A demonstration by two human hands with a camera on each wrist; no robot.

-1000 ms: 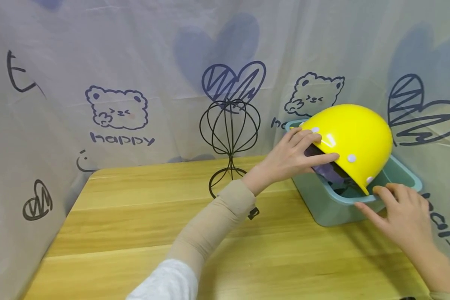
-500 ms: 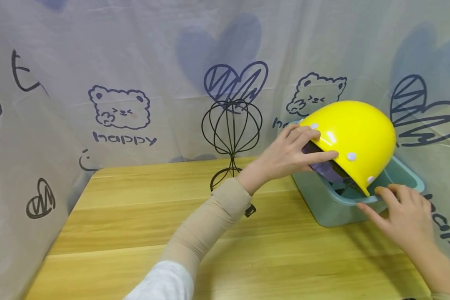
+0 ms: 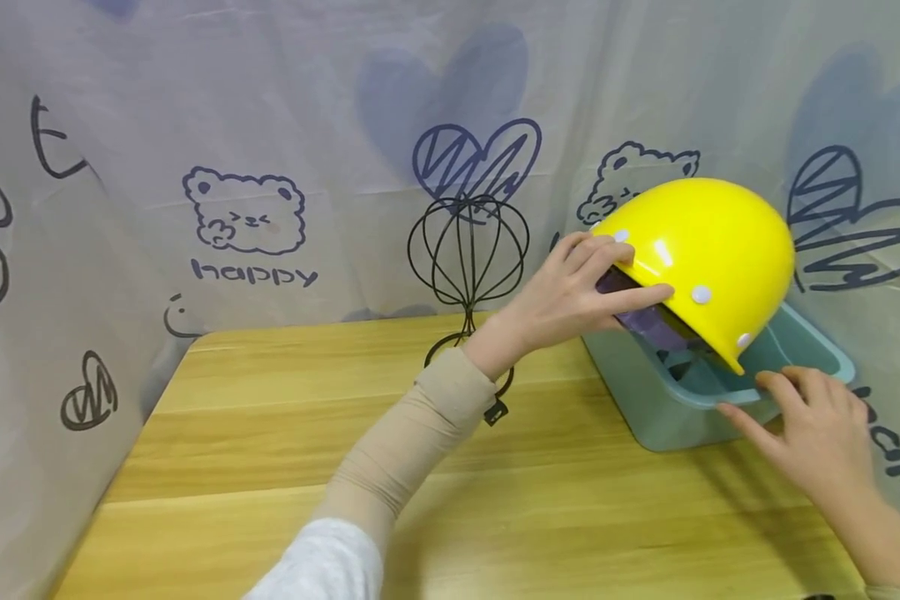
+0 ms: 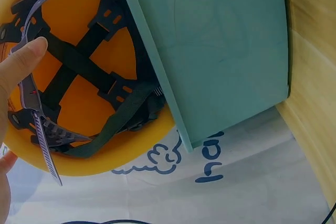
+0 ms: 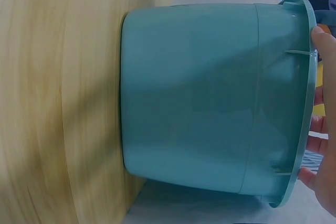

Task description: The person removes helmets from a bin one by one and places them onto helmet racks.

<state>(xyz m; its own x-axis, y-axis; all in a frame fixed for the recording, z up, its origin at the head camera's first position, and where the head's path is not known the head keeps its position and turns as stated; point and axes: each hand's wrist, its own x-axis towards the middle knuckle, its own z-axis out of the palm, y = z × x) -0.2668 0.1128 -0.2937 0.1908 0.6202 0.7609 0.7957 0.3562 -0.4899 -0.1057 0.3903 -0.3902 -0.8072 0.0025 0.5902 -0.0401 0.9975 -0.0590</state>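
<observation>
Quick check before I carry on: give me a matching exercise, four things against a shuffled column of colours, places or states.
Things:
1. helmet
2. bin
3. wire stand
4. right hand

Descriptions:
A. black, standing on the table
B. gripping the bin's rim
C. teal, open at the top
D. yellow, tilted, held by the left hand

Pairs: 1-D, 2-C, 3-A, 4-B
</observation>
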